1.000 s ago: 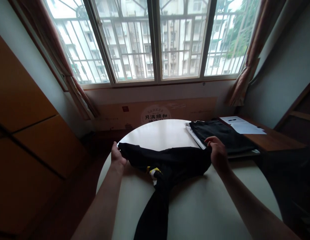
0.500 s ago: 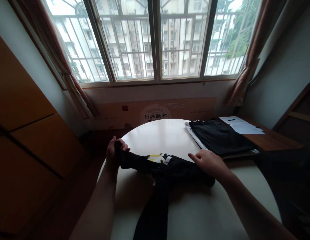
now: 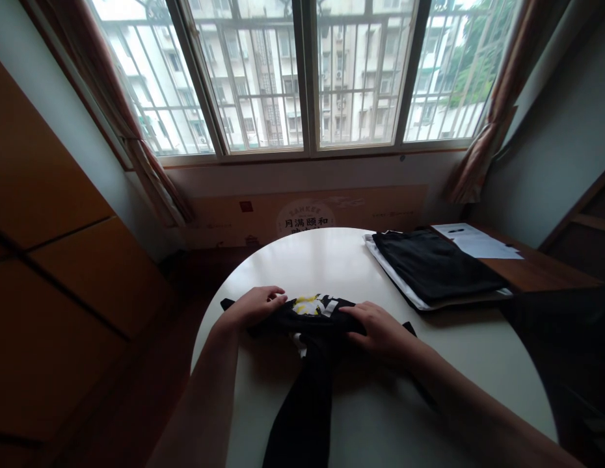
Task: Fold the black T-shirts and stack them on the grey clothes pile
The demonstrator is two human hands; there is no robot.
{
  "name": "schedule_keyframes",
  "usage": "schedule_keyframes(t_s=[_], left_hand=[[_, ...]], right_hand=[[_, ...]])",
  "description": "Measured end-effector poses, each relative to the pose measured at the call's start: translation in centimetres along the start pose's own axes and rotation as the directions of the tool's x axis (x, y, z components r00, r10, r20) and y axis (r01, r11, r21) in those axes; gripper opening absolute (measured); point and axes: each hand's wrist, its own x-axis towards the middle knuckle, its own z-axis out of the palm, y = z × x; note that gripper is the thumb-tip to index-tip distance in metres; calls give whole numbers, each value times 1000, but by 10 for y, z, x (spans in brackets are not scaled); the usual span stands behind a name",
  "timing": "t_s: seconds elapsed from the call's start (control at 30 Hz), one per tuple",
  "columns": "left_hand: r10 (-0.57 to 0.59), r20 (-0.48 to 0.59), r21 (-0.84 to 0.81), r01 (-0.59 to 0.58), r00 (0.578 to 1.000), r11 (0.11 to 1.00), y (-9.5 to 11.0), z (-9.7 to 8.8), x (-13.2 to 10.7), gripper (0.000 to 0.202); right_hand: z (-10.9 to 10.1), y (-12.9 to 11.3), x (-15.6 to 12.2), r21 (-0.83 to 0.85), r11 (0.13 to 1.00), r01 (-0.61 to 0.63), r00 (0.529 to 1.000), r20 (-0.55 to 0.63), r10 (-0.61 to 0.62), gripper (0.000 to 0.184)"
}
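Daylight from the window [image 3: 309, 84] falls on a round white table [image 3: 312, 253], its pale top setting off the dark cloth. Both hands rest palm-down on a black garment [image 3: 302, 403] at the middle of the table, bunched into a crosswise band with a long part trailing toward the wearer. Left hand [image 3: 258, 305] lies near one end, fingers gently curved; right hand [image 3: 378, 328] lies nearer the other, thumb apart from the fingers. Whether either pinches fabric, I cannot tell; set apart like this, they probably steady the band from both sides. Between them a yellow-and-white print [image 3: 309, 304] faces up. Beyond the right hand, a flat black cloth [image 3: 436, 266] lies over a whitish layer [image 3: 388, 276], probably kept at the edge to leave working room. Farther right, papers [image 3: 488, 246] and a pen [image 3: 457, 230] occupy a brown wooden surface [image 3: 551, 276].
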Motion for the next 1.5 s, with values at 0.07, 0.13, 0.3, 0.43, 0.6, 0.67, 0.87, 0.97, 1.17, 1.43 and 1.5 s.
schedule_keyframes(t_s=[0.07, 0.13, 0.3, 0.43, 0.6, 0.67, 0.87, 0.97, 1.17, 1.43, 1.5], left_hand=[[-66, 52, 48, 64, 996, 997, 2, -6, -6, 49], [-111, 109, 75, 103, 988, 992, 5, -11, -12, 48], [-25, 126, 90, 14, 992, 996, 11, -18, -20, 31], [86, -142, 4, -86, 986, 996, 16, -14, -19, 23], [99, -319, -118, -143, 942, 983, 21, -8, -16, 23], [111, -329, -127, -161, 938, 979, 21, -7, -15, 27], [145, -239, -100, -172, 960, 980, 22, -13, -15, 41], [174, -179, -95, -193, 968, 977, 23, -17, -18, 38], [139, -115, -154, -155, 984, 976, 31, -32, -14, 29], [57, -120, 51, -51, 991, 997, 27, -65, 73, 24], [39, -138, 71, -29, 990, 997, 20, -64, 103, 26]], right_hand=[[-4, -2, 1, 32, 999, 38, 998, -44, -36, 42], [-9, -5, 1, 74, 995, 70, 991, -119, -61, 39], [-21, -4, -4, 177, 975, 133, 973, -212, -95, 50], [-27, 0, -6, 177, 967, 181, 967, -213, -141, 56], [-36, -6, -7, 200, 969, 142, 979, -171, -108, 34], [-35, -7, -6, 206, 972, 116, 985, -147, -86, 39], [-23, -1, 2, 120, 977, -176, 964, -181, 196, 41], [-25, -1, 3, 158, 964, -215, 960, -146, 238, 28], [-54, -4, 16, 504, 835, -219, 968, 3, 252, 15], [-87, 48, 106, 249, 917, -311, 950, 56, 307, 30], [-88, 64, 134, 107, 927, -360, 933, 47, 357, 30]])
